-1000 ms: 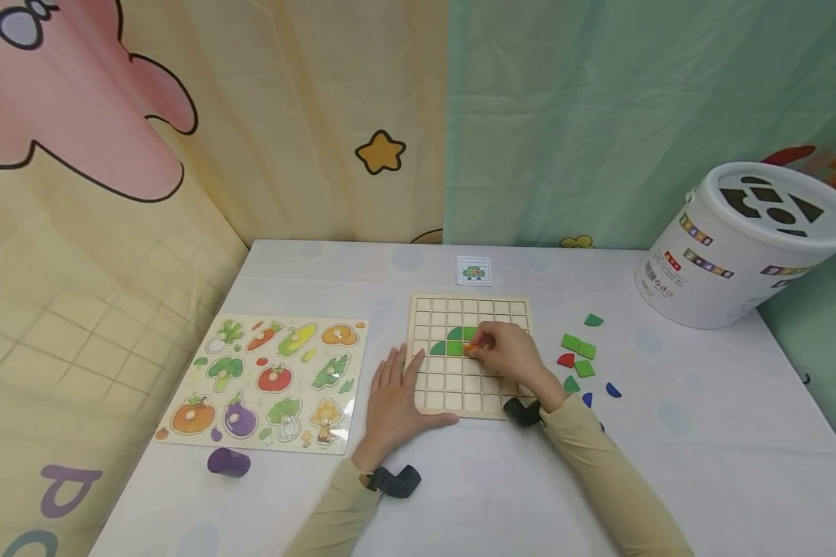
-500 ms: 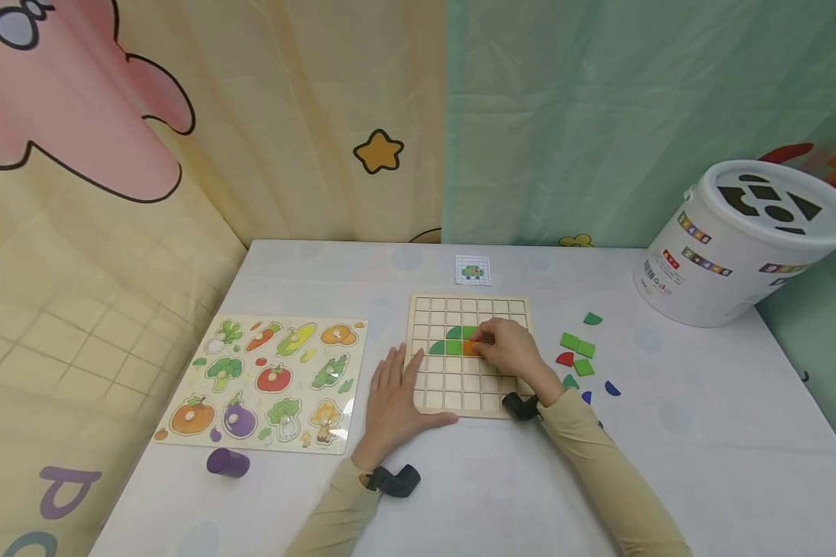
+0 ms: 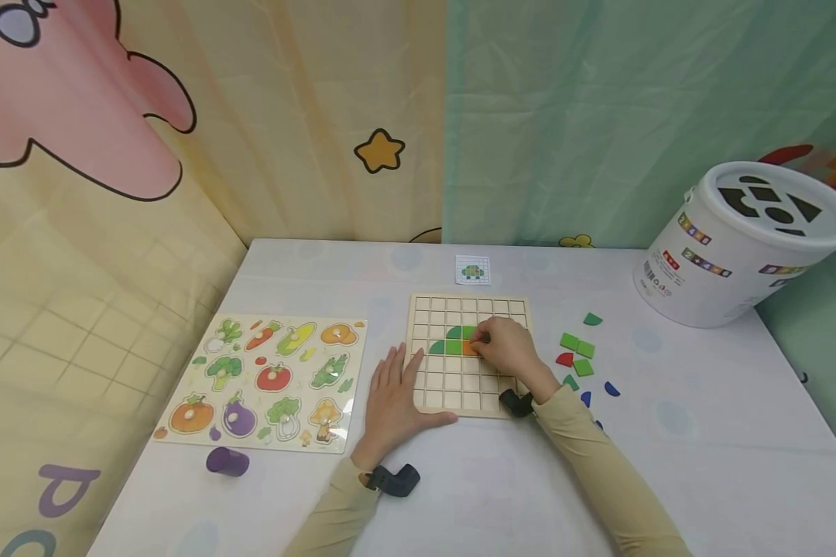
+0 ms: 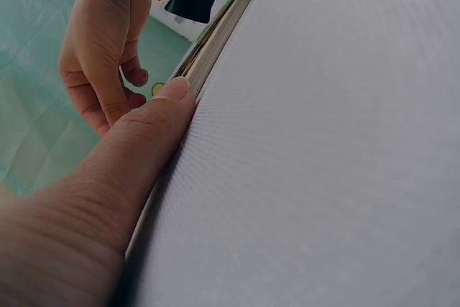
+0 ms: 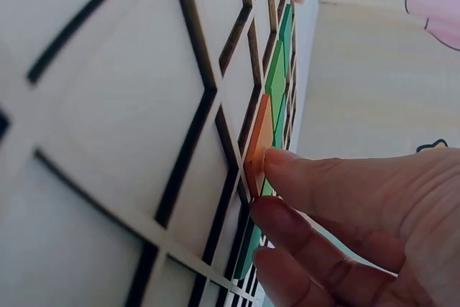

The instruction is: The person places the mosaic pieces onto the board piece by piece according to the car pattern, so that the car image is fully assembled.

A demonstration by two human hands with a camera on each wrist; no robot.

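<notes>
The grid board (image 3: 453,391) lies at the centre of the head view, and should be kept from sliding. The left hand (image 3: 392,402) lies against its left side, fingers straight and spread, thumb along the lower edge: a sound brace. The right hand (image 3: 510,348) has its thumb on the orange tile (image 5: 260,134), fingers bent; whether they pinch or merely touch, I cannot tell. The picture card (image 3: 473,271), upper centre, seems worth checking. Mid-grid, the orange tile is best pressed level without nudging the green square (image 3: 453,347) left of it.
</notes>
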